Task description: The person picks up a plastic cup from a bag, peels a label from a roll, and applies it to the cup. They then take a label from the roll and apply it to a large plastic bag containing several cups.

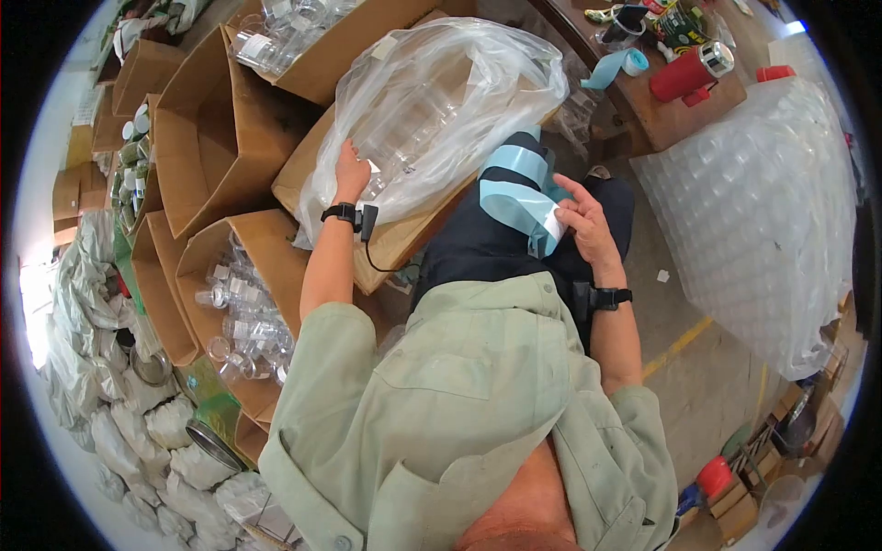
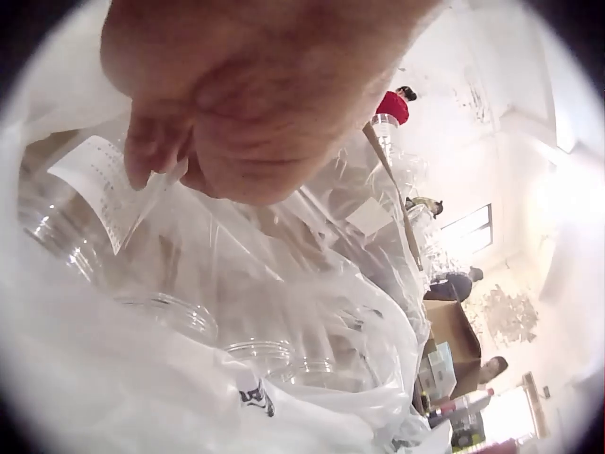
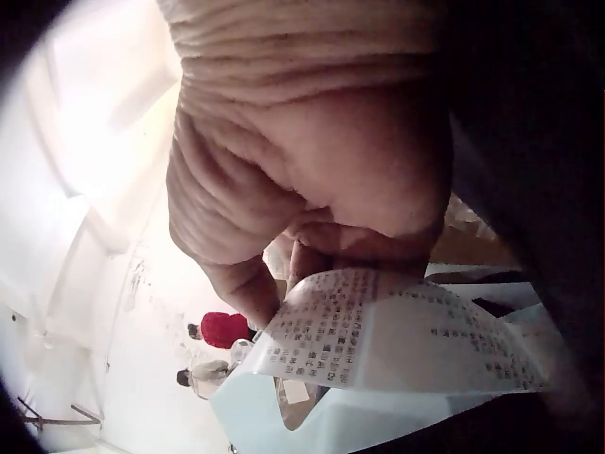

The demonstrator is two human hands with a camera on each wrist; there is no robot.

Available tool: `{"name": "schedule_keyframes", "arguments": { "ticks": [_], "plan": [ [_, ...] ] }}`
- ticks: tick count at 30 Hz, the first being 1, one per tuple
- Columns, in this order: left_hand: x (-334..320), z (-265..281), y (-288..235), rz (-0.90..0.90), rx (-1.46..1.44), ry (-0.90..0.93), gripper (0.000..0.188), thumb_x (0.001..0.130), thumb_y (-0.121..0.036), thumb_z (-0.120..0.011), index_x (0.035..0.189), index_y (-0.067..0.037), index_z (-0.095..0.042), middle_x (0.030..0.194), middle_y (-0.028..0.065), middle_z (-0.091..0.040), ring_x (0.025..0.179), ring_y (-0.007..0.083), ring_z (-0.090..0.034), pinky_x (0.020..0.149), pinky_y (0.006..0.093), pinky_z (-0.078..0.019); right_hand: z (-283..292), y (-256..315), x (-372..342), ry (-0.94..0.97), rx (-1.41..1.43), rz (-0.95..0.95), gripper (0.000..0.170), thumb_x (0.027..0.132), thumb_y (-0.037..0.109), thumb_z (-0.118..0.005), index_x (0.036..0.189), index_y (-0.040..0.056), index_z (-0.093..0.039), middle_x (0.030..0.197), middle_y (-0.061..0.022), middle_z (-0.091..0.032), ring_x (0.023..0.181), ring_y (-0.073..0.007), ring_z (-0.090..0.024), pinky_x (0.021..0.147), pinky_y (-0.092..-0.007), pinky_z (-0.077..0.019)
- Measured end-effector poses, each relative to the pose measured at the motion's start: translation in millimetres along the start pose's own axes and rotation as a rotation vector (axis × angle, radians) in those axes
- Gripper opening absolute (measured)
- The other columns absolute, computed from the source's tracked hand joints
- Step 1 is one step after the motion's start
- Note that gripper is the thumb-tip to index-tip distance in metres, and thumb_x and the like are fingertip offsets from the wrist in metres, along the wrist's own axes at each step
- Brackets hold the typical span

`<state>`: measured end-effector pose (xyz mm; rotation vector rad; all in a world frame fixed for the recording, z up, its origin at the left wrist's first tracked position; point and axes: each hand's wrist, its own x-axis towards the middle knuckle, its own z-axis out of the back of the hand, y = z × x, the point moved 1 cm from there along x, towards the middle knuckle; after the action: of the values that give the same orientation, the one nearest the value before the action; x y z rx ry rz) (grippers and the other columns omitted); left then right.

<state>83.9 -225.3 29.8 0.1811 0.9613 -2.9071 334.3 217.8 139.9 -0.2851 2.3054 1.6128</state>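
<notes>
My left hand (image 1: 351, 174) reaches over an open clear plastic bag (image 1: 514, 55) set in a cardboard box. A small white printed label (image 2: 102, 184) is pinched at its fingertips in the left wrist view. Below it lie clear plastic jars (image 2: 260, 355), seen partly through the film. My right hand (image 1: 588, 225) stands over the thigh and pinches the edge of a light-blue label strip (image 1: 514, 204). Rows of small print cover the clear-white label (image 3: 321, 317) on that strip. The strip loops over the dark trouser leg.
More jars fill an open carton (image 1: 248, 312) at the left and another box (image 1: 276, 41) behind. A brown table (image 1: 726, 101) at the back right bears a red flask (image 1: 684, 73) and a blue roll (image 1: 634, 62). A large bag of jars (image 1: 763, 211) stands on the right.
</notes>
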Motion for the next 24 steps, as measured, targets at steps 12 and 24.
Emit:
{"name": "schedule_keyframes", "arguments": {
  "ticks": [12,24],
  "plan": [
    [25,-33,-5,0.06,-0.027,0.005,0.076,0.087,-0.014,-0.071,0.152,0.004,-0.036,0.135,0.0337,-0.061,0.126,0.0466,-0.06,0.107,0.05,-0.0475,10,-5,1,-0.043,0.013,-0.047,0.062,0.091,0.007,-0.071,0.151,0.003,-0.052,0.088,0.0044,-0.066,0.08,-0.0057,-0.059,0.08,-0.0221,-0.046],
    [5,-53,-30,0.045,-0.345,-0.055,0.082,0.093,-0.028,-0.072,0.154,0.01,-0.032,0.147,0.0359,-0.049,0.138,0.043,-0.051,0.116,0.0462,-0.0402,4,-2,1,-0.018,0.016,-0.038,0.064,0.091,0.007,-0.069,0.151,0.0003,-0.05,0.085,0.0032,-0.065,0.078,-0.0067,-0.059,0.077,-0.0241,-0.0482]
  ]
}}
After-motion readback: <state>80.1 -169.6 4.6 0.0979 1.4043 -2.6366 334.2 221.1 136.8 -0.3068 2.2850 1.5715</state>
